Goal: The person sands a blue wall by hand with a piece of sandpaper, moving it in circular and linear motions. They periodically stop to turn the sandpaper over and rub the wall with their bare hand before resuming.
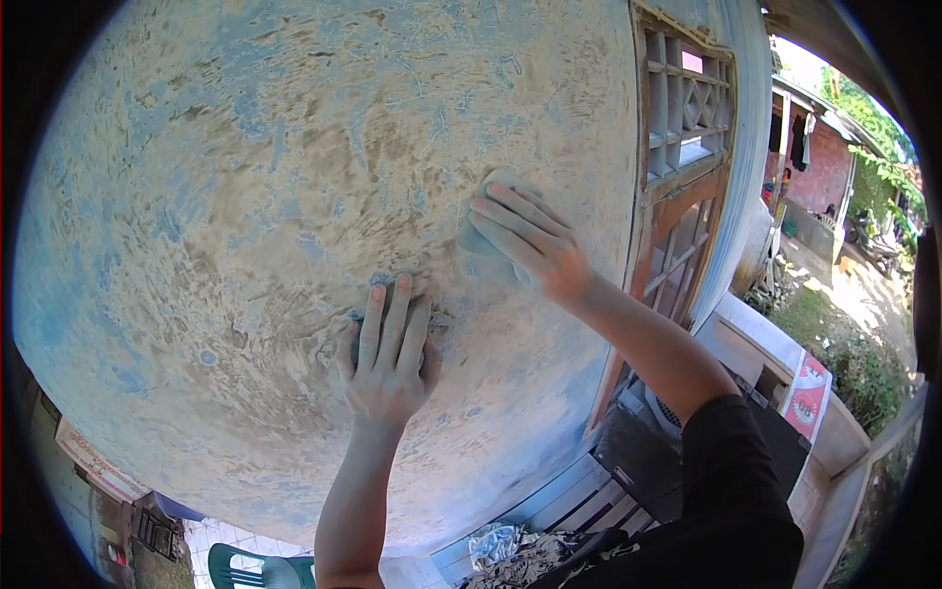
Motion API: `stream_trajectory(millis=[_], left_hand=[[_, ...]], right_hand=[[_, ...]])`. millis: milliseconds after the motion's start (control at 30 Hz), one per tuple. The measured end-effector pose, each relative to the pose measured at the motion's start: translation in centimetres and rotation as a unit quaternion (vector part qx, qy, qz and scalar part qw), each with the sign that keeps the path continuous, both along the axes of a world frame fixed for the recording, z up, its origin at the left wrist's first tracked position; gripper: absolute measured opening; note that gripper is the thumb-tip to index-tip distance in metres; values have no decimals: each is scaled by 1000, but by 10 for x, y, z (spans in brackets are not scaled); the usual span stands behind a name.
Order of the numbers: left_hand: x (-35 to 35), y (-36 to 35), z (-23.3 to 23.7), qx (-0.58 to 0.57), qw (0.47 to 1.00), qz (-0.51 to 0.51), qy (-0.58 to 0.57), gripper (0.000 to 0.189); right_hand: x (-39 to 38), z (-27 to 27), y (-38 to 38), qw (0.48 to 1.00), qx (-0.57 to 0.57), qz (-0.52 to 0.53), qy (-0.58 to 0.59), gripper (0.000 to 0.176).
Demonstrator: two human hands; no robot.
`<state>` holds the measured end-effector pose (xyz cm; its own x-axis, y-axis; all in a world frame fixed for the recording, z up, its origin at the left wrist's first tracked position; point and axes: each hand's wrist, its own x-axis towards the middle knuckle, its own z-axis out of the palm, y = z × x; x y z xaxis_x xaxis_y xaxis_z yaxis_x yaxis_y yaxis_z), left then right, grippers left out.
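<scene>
The wall [245,216] in front of me is patchy, with beige filler or dust over light blue paint. My right hand [530,236], dusty, presses a pale greyish-blue sheet or pad [481,250] against it, fingers together and pointing up-left. Lower and to the left, my left hand [390,348] lies against the wall with its fingers slightly apart and pointing up. Dark edges of something show around and beneath its fingers, pressed to the wall; what it is cannot be made out.
A wooden door frame with a vent grille [690,108] stands right of the wall. Below are a slatted bench [589,506], a dark box-like object [643,456] and a green plastic chair [255,569]. A red-and-white box [808,393] sits at the lower right.
</scene>
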<state>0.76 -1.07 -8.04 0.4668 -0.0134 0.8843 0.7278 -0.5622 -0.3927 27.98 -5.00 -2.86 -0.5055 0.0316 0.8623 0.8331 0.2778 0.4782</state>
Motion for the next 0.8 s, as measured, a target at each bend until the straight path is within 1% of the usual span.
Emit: stream_trajectory(millis=[33,67,133,167,200,233,267,300,367,500,567,600,667,733,800], left_hand=[[0,0,-1,-3,1000,0,-4,40],[0,1,0,-5,1000,0,-7,39],[0,2,0,-1,1000,-2,-8,38],[-1,2,-1,3,1000,-2,-9,36],[-3,2,-2,2,1000,-3,-10,36],[-3,1,-2,0,1000,-3,-8,35],[-2,2,-1,0,1000,-4,-8,34],[-2,2,-1,1,1000,-4,-9,34],[-2,2,-2,-2,1000,1,-9,33],[1,5,-3,13,1000,4,-21,32],[0,5,-4,18,1000,-1,-22,31],[1,5,-3,19,1000,-1,-23,31],[0,3,-3,12,1000,10,-18,31],[2,5,-2,15,1000,9,-24,30],[2,3,-5,11,1000,10,-22,30]], right_hand=[[-10,3,5,996,16,8,89,37],[-18,-6,9,996,17,6,88,37],[-41,-46,14,979,26,19,202,34],[-49,-60,14,979,25,18,204,34],[-56,-69,13,972,28,13,233,35],[-58,-71,15,965,33,10,258,35],[-61,-68,25,963,74,13,260,37],[-68,-59,29,963,74,13,258,37],[-80,-41,29,944,70,42,321,35],[-84,-66,18,938,39,40,342,32],[-83,-78,12,953,22,36,300,29],[-80,-78,18,953,23,35,299,29],[-77,-72,27,952,61,54,294,28],[-78,-69,23,952,53,49,297,28],[-80,-80,19,950,38,42,307,28]])
